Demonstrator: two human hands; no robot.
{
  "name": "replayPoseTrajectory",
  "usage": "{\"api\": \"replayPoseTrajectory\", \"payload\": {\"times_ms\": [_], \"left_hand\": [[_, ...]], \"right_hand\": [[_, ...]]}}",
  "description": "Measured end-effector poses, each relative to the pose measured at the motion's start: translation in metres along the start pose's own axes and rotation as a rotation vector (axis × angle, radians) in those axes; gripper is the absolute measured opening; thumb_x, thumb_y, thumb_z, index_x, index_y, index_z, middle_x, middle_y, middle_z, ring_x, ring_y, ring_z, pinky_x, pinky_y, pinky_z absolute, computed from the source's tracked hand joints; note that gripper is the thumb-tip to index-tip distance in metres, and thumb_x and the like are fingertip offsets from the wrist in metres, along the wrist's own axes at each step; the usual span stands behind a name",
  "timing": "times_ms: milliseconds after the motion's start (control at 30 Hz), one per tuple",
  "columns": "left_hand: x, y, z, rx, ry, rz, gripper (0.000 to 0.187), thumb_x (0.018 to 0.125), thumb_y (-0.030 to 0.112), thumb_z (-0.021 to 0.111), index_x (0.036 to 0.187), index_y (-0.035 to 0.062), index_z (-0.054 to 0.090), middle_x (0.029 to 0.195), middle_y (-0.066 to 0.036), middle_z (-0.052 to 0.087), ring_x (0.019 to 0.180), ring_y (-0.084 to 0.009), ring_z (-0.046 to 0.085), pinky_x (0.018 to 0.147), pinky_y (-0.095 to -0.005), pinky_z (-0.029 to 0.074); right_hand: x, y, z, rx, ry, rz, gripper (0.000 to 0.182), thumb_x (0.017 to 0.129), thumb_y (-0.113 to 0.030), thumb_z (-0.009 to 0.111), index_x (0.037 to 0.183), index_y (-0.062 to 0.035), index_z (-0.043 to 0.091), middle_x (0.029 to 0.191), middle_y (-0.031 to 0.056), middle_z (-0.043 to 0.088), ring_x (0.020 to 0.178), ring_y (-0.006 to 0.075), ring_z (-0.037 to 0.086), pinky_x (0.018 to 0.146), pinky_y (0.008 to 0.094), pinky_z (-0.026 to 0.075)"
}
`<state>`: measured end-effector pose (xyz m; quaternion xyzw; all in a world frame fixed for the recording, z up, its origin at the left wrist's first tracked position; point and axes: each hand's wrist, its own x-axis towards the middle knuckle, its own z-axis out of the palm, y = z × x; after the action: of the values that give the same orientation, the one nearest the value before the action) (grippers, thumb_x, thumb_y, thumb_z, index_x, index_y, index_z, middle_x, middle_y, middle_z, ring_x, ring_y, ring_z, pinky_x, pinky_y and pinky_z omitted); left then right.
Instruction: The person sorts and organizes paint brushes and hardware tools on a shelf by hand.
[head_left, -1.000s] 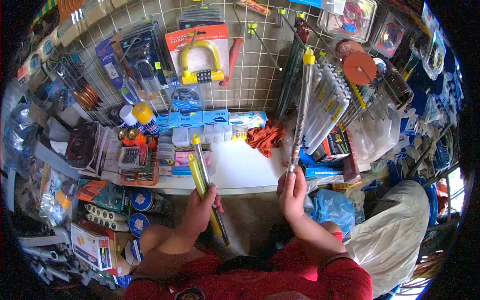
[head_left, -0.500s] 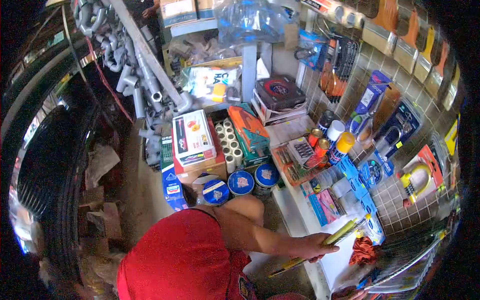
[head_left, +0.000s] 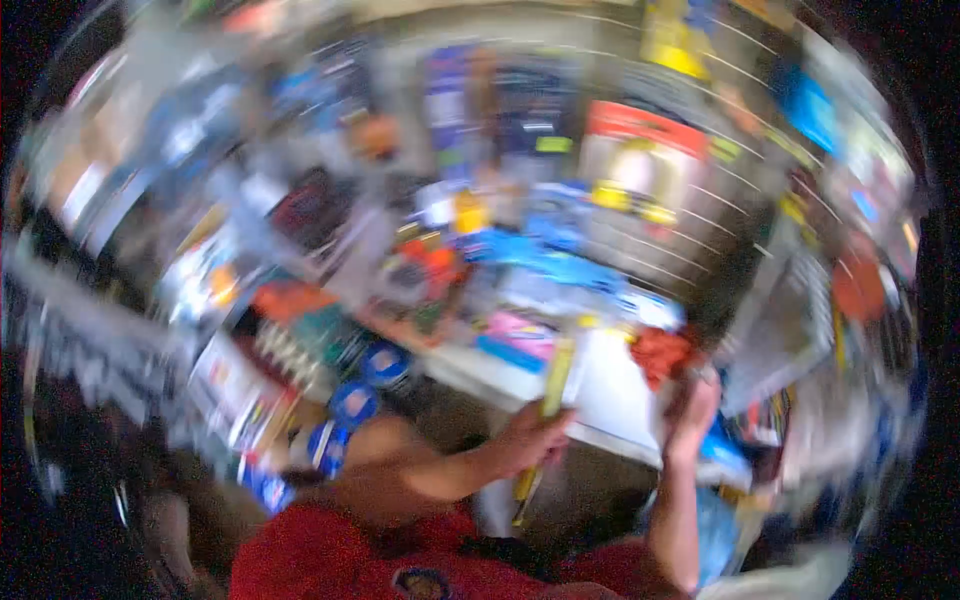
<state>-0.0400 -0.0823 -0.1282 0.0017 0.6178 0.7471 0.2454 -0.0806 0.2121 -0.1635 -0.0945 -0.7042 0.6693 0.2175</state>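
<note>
My left hand (head_left: 530,440) is closed around a long, thin yellow thing (head_left: 559,375), whose darker lower end sticks out below the fist. Blur hides what kind of thing it is. It stands nearly upright in front of the white tabletop (head_left: 610,400). On the right, my right hand (head_left: 692,412) is raised at the table's edge, close beside a crumpled red-orange cloth (head_left: 660,355). Its fingers are smeared by motion, so I cannot make out whether they hold anything.
Blue-lidded cans (head_left: 354,404) stand left of the table. Pink and blue packs (head_left: 515,340) lie on it, with blue boxes (head_left: 545,255) behind. A yellow lock in a package (head_left: 640,180) hangs on the wire grid. A white-and-red box (head_left: 235,385) sits farther left.
The view has swung right, so the shelves appear farther left and blurred. My right hand and forearm have come fully into view. My left hand still grips the yellow thing, now more upright.
</note>
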Motion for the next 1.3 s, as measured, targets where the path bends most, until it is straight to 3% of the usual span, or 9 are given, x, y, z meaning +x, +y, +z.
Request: {"api": "replayPoseTrajectory", "payload": {"times_ms": [33,100,233,467,533,800,1000,1100,1300], "left_hand": [[-0.004,0.013,-0.001,0.120,-0.044,0.100,0.030,0.099,0.037,0.055,0.092,0.0074,0.054,0.065,0.000,0.052,0.058,-0.0107,0.053,0.051,-0.0285,0.047],[-0.003,0.005,-0.001,0.036,-0.008,0.067,0.027,0.100,0.031,0.054,0.087,0.0071,0.053,0.068,-0.002,0.053,0.057,-0.0122,0.054,0.053,-0.0304,0.048],[-0.001,0.008,0.004,0.075,-0.030,0.051,0.027,0.100,0.031,0.054,0.086,0.0078,0.052,0.068,-0.002,0.052,0.055,-0.0148,0.055,0.052,-0.0313,0.047],[0.005,0.001,0.015,0.028,-0.016,-0.037,0.025,0.103,0.028,0.050,0.086,0.0087,0.050,0.069,-0.001,0.051,0.061,-0.0156,0.055,0.061,-0.0328,0.048],[0.007,-0.001,0.017,0.024,0.023,-0.090,0.025,0.103,0.028,0.050,0.087,0.0089,0.050,0.069,-0.001,0.051,0.060,-0.0158,0.054,0.060,-0.0327,0.048],[0.013,-0.013,0.015,0.012,0.032,-0.082,0.025,0.102,0.029,0.051,0.089,0.0087,0.050,0.070,-0.002,0.051,0.059,-0.0151,0.054,0.058,-0.0317,0.047],[0.009,-0.008,0.018,0.036,0.034,-0.015,0.026,0.102,0.030,0.051,0.089,0.0077,0.049,0.070,-0.002,0.051,0.059,-0.0149,0.053,0.056,-0.0317,0.048],[0.010,-0.006,0.018,0.029,0.043,-0.018,0.026,0.102,0.030,0.052,0.089,0.0074,0.049,0.070,-0.003,0.051,0.059,-0.0149,0.054,0.056,-0.0318,0.048],[0.008,-0.004,0.022,0.027,0.026,-0.001,0.025,0.102,0.029,0.051,0.089,0.0073,0.049,0.070,-0.003,0.052,0.059,-0.0150,0.054,0.056,-0.0321,0.049]], "right_hand": [[-0.008,-0.022,0.016,-0.122,0.071,-0.177,0.042,0.105,-0.036,0.041,0.124,-0.0014,0.054,0.102,0.0050,0.057,0.094,0.0157,0.052,0.088,0.0299,0.043],[0.001,-0.034,0.031,0.098,0.078,-0.105,0.038,0.105,-0.030,0.043,0.131,-0.0031,0.050,0.077,-0.0062,0.044,0.065,0.0044,0.038,0.057,0.0212,0.035],[0.023,-0.054,0.041,0.268,0.035,-0.095,0.040,0.106,-0.027,0.040,0.140,-0.0067,0.046,0.067,-0.0092,0.037,0.055,0.0014,0.033,0.047,0.0188,0.027],[0.068,-0.051,0.047,0.343,0.026,-0.132,0.038,0.106,-0.025,0.043,0.136,-0.0039,0.050,0.066,-0.0088,0.034,0.055,0.0017,0.032,0.050,0.0191,0.027],[0.072,-0.055,0.045,0.269,0.036,-0.127,0.038,0.104,-0.022,0.045,0.134,-0.0004,0.053,0.085,-0.0028,0.052,0.074,0.0071,0.044,0.069,0.0238,0.042],[0.089,-0.034,0.052,0.224,0.053,-0.149,0.039,0.104,-0.026,0.046,0.133,-0.0007,0.053,0.090,0.0012,0.058,0.080,0.0097,0.050,0.075,0.0245,0.043],[0.088,-0.033,0.041,0.348,-0.086,0.085,0.043,0.103,-0.031,0.050,0.131,0.0018,0.052,0.110,0.0095,0.063,0.100,0.0163,0.056,0.092,0.0299,0.044],[0.090,-0.022,0.041,0.092,0.068,-0.071,0.047,0.100,-0.030,0.055,0.135,0.0011,0.048,0.120,0.0141,0.063,0.109,0.0197,0.058,0.097,0.0324,0.044],[0.085,-0.008,0.044,0.142,0.124,-0.201,0.057,0.096,-0.025,0.063,0.142,0.0021,0.041,0.135,0.0203,0.055,0.121,0.0221,0.055,0.103,0.0337,0.042]]}}
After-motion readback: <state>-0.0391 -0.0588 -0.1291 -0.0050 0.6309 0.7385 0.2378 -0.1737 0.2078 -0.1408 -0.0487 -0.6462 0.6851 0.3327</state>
